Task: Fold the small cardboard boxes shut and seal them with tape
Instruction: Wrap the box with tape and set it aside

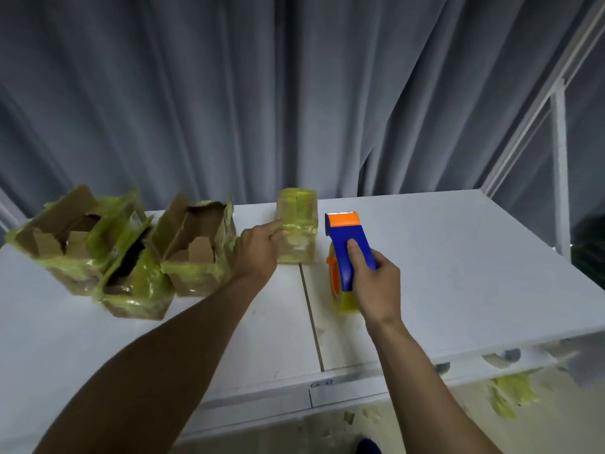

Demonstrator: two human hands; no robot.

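While the right hand (pixel 376 286) is gripping the blue handle of the tape dispenser (pixel 343 231), thumb lying along it, the left hand (pixel 258 250) is reaching forward with fingers extended, touching the left face of the closed box (pixel 301 221). That box, wrapped in yellowish tape, is standing near the far edge of the white worktop (pixel 458 273), just left of the dispenser. Three open boxes (pixel 193 250) are sitting clustered at the worktop's left, flaps up.

Glossy tape-wrapped cardboard box (pixel 297 226), matt table (pixel 458 273)
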